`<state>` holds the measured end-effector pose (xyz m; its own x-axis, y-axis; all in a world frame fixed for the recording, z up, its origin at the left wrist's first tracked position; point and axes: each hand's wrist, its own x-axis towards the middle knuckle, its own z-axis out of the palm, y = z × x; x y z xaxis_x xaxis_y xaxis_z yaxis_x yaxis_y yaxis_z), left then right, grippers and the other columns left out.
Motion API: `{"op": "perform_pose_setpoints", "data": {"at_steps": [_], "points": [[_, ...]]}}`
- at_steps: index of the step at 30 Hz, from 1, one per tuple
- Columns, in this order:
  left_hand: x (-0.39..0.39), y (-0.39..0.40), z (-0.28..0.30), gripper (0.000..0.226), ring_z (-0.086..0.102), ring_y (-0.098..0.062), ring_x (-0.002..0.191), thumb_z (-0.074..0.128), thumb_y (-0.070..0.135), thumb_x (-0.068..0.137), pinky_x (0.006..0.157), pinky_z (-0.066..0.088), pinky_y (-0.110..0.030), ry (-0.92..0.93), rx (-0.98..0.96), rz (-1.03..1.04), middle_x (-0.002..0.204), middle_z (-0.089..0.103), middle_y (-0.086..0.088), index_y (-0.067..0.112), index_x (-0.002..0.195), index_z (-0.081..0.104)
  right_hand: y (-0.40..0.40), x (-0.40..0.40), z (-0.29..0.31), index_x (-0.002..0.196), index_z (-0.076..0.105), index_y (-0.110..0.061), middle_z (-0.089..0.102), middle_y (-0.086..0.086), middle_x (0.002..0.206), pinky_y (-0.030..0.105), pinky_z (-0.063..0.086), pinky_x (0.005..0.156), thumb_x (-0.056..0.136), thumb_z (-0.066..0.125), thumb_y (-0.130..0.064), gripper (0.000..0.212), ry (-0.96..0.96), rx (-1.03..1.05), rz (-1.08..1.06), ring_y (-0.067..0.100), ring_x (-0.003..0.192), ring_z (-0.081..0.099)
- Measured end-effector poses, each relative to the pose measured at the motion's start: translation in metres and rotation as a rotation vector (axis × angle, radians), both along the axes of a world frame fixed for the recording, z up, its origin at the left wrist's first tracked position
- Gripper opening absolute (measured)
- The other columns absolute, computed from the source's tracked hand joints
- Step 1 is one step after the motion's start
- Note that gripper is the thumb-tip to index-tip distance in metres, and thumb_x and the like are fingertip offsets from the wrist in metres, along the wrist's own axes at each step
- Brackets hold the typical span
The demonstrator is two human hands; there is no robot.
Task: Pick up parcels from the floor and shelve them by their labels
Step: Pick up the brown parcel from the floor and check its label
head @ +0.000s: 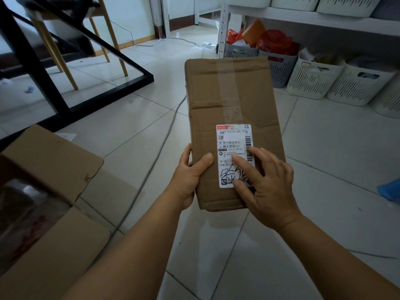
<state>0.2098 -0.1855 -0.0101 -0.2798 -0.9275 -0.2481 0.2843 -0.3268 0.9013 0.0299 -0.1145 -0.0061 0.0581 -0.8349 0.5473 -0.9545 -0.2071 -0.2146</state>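
Observation:
A long brown cardboard parcel (231,109), taped along its top, is held above the tiled floor in front of me. My left hand (190,176) grips its near left edge, thumb on top. My right hand (266,182) lies flat on the parcel's near end, fingers spread over a white shipping label (232,144) with barcodes and black handwriting. The fingers cover part of the label's lower right.
A large open cardboard box (49,191) stands at the lower left. A white shelf (313,18) at the back right holds white baskets, with grey and white baskets (311,76) on the floor beneath. A black table frame (91,89) and chair legs are at the left. A grey cable (155,156) crosses the floor.

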Motion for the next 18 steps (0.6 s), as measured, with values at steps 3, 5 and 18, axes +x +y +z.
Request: {"op": "perform_pose_setpoints", "data": {"at_steps": [3,5,18], "points": [[0.001,-0.001,-0.001,0.094,0.076,-0.029,0.1,0.077,0.034,0.068,0.082,0.064,-0.045,0.003,0.008,0.003,0.123,0.073,-0.012,0.027,0.152,0.037,0.0,-0.003,-0.001,0.133,0.048,-0.032,0.044,0.008,0.14,0.044,0.021,0.103,0.089,0.045,-0.05,0.048,-0.008,0.0,-0.004,0.029,0.13,0.037],[0.001,-0.001,-0.001,0.092,0.077,-0.027,0.096,0.077,0.033,0.068,0.08,0.064,-0.044,0.001,0.006,0.005,0.12,0.074,-0.011,0.026,0.151,0.039,-0.001,-0.003,-0.001,0.133,0.048,-0.032,0.043,0.007,0.139,0.048,0.024,0.103,0.089,0.045,-0.049,0.048,-0.018,0.003,-0.003,0.029,0.13,0.037],[0.002,-0.001,-0.001,0.097,0.076,-0.025,0.097,0.077,0.034,0.067,0.084,0.063,-0.043,-0.009,0.018,0.002,0.122,0.072,-0.009,0.028,0.154,0.034,-0.001,-0.012,0.009,0.132,0.06,-0.02,0.053,0.015,0.134,0.043,0.02,0.101,0.09,0.042,-0.047,0.052,-0.142,0.005,-0.112,0.029,0.124,0.042]]}}
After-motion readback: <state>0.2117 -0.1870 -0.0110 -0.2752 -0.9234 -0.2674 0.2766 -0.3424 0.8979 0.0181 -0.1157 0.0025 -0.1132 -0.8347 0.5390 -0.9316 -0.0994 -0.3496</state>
